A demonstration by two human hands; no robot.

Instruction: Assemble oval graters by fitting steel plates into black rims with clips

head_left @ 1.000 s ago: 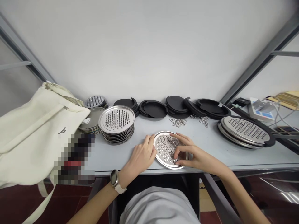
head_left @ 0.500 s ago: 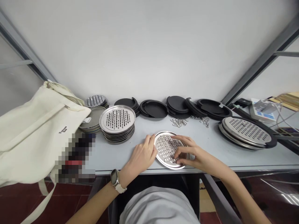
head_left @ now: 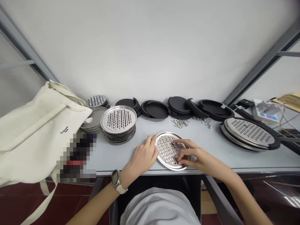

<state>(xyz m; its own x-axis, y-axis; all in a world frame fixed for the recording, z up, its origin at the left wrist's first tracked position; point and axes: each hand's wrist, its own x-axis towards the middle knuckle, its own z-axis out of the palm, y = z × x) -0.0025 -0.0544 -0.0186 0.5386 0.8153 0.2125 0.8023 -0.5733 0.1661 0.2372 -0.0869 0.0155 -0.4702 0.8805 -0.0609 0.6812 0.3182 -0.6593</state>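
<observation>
Head view: perforated metal disc [head_left: 167, 148] on counter [head_left: 211, 137], right of grater-plate stack [head_left: 118, 123]. Left hand [head_left: 143, 157], fingers together, against disc's rim nearest stack; right hand [head_left: 196, 154], fingers curled, over side farther from stack. Cannot tell whether either pinches anything.

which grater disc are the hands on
The perforated disc between the left hand and right hand; no hand touches the stacked discs on the left or the pile at far right.

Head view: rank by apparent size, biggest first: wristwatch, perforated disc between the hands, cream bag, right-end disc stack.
1. Cream bag
2. Disc stack
3. Perforated disc
4. Wristwatch

Apparent size only; these aren't equally near the camera.
</observation>
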